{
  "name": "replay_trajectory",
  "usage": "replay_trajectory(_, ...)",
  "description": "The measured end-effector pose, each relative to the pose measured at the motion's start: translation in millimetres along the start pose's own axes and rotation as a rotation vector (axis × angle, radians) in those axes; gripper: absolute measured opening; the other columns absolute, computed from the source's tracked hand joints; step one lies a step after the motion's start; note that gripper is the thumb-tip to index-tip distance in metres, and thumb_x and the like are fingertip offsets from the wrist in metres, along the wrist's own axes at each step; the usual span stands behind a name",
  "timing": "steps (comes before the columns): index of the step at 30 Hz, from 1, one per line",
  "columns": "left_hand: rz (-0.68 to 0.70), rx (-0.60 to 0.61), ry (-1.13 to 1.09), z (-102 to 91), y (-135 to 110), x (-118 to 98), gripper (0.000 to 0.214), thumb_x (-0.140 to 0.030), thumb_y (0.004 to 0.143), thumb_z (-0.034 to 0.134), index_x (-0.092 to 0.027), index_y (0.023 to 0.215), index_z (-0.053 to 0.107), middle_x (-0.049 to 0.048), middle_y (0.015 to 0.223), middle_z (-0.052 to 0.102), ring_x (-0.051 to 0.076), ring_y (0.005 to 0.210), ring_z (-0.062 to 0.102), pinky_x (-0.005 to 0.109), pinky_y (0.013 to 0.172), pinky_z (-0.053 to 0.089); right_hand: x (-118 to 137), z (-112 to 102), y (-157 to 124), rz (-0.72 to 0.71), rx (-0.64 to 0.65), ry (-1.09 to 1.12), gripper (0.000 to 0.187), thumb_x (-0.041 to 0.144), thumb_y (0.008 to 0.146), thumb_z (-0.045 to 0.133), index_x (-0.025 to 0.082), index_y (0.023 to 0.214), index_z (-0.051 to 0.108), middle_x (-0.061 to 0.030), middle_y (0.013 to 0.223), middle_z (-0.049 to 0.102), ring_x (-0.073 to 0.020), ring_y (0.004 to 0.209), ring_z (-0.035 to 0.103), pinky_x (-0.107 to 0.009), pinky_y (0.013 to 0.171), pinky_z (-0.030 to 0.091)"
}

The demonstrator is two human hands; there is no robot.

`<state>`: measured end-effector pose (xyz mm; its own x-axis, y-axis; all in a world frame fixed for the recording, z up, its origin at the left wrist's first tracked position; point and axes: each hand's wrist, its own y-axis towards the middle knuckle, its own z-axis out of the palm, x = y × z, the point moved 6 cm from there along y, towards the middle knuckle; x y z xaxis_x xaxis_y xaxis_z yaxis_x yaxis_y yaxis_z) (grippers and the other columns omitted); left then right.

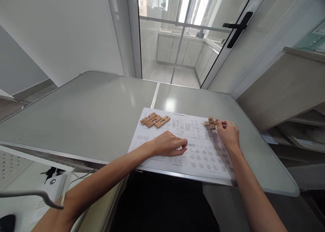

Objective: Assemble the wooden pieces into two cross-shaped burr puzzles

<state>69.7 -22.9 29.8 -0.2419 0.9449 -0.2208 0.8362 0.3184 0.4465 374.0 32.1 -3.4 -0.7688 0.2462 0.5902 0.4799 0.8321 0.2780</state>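
Observation:
My right hand (pixel 228 133) pinches the right side of a small wooden burr puzzle (pixel 210 122), a cross-shaped cluster of interlocked blocks with a letter like N on top. It sits at the right part of a large printed paper sheet (pixel 162 162) covered with small line drawings. Over the middle of that sheet rests my left hand (pixel 172 144), its fingers curled in and no object visible in them. Three flat, notched wooden pieces (pixel 154 120) with dark markings lie side by side at the sheet's upper left, beyond my left hand.
The grey table (pixel 76 106) has a pale seam and a raised metal rim. Beyond it stands a glass door with a black handle (pixel 238 28). Wooden shelves (pixel 291 79) flank the right side. A white device with a cable (pixel 54 184) is below left.

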Motion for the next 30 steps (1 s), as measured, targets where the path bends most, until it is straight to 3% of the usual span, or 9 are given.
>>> replay_trajectory(6, -0.022, 0.062, 0.017, 3.5, 0, 2, 0.016, -0.025, 0.104, 0.052, -0.02, 0.09, 0.059, -0.0034, 0.067, 0.069, 0.01, 0.049, 0.054, 0.026, 0.05, 0.029, -5, -1, 1, 0.03, 0.019, 0.009, 0.052, 0.063, 0.093, 0.052, 0.016, 0.084, 0.072, -0.0217, 0.101, 0.074, -0.0326, 0.093, 0.066, -0.046, 0.089, 0.05)
replay_trajectory(12, -0.022, 0.084, 0.042, 3.5, 0, 2, 0.016, -0.024, 0.103, 0.052, -0.019, 0.091, 0.059, -0.0023, 0.07, 0.07, 0.01, 0.051, 0.056, 0.026, 0.051, 0.029, -1, -7, -11, 0.075, 0.014, 0.067, 0.042, 0.058, 0.091, 0.057, 0.018, 0.087, 0.069, -0.0194, 0.103, 0.076, -0.0325, 0.093, 0.071, -0.047, 0.09, 0.052)
replay_trajectory(17, -0.04, 0.093, 0.032, 3.3, 0, 2, 0.017, -0.024, 0.103, 0.051, -0.019, 0.09, 0.06, -0.002, 0.072, 0.071, 0.01, 0.053, 0.058, 0.026, 0.052, 0.03, 11, -26, -43, 0.087, -0.066, 0.139, 0.05, 0.057, 0.09, 0.065, 0.015, 0.117, 0.064, -0.0209, 0.127, 0.07, -0.0301, 0.101, 0.073, -0.042, 0.084, 0.057)
replay_trajectory(20, -0.033, 0.088, 0.029, 3.4, 0, 2, 0.017, -0.024, 0.103, 0.052, -0.019, 0.089, 0.06, -0.0021, 0.072, 0.072, 0.011, 0.053, 0.058, 0.027, 0.051, 0.029, 31, -41, -72, 0.029, -0.146, 0.282, 0.045, 0.052, 0.091, 0.066, 0.018, 0.122, 0.064, -0.0186, 0.133, 0.067, -0.029, 0.107, 0.072, -0.041, 0.085, 0.058)
replay_trajectory(22, -0.03, 0.081, 0.029, 3.6, 0, 3, 0.017, -0.024, 0.103, 0.052, -0.019, 0.089, 0.06, -0.0022, 0.071, 0.071, 0.011, 0.054, 0.058, 0.027, 0.051, 0.029, 47, -42, -93, 0.008, -0.091, 0.383, 0.038, 0.051, 0.094, 0.066, 0.021, 0.118, 0.067, -0.0135, 0.125, 0.072, -0.0283, 0.105, 0.072, -0.042, 0.087, 0.057)
replay_trajectory(27, -0.053, 0.058, 0.055, 0.3, -1, 5, 0.016, -0.023, 0.102, 0.055, -0.02, 0.088, 0.061, -0.002, 0.072, 0.07, 0.012, 0.058, 0.06, 0.028, 0.054, 0.034, 80, -16, -137, 0.058, 0.264, 0.725, 0.03, 0.051, 0.098, 0.066, 0.023, 0.109, 0.071, -0.0092, 0.112, 0.077, -0.0262, 0.1, 0.073, -0.041, 0.09, 0.057)
replay_trajectory(30, -0.105, 0.033, 0.098, -9.0, -8, 7, 0.015, -0.024, 0.104, 0.054, -0.02, 0.092, 0.064, 0.0014, 0.082, 0.071, 0.017, 0.072, 0.066, 0.031, 0.069, 0.047, 87, -2, -155, 0.048, 0.393, 0.766, 0.031, 0.053, 0.098, 0.066, 0.022, 0.103, 0.071, -0.0088, 0.106, 0.078, -0.0255, 0.096, 0.073, -0.039, 0.089, 0.057)
